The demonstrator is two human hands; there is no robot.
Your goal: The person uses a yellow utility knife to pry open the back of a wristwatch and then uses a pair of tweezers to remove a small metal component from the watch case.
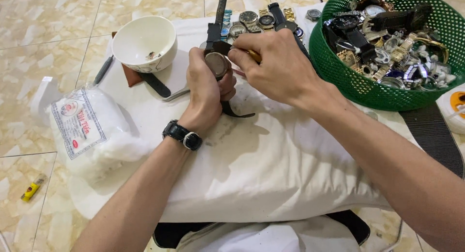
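My left hand (206,89) grips a wristwatch (216,64) with a black strap, its round metal back facing up, over a white pillow (271,169). My right hand (276,68) holds a small tool with a yellow handle (254,55), its tip at the edge of the watch case. A black watch sits on my left wrist (182,134).
A green mesh basket (348,77) full of watches stands at the right. Several watches (256,20) lie in a row behind my hands. A white bowl (144,42) is at the back left, a bag of white cotton (92,131) at the left, a yellow lighter (32,189) on the tiled floor.
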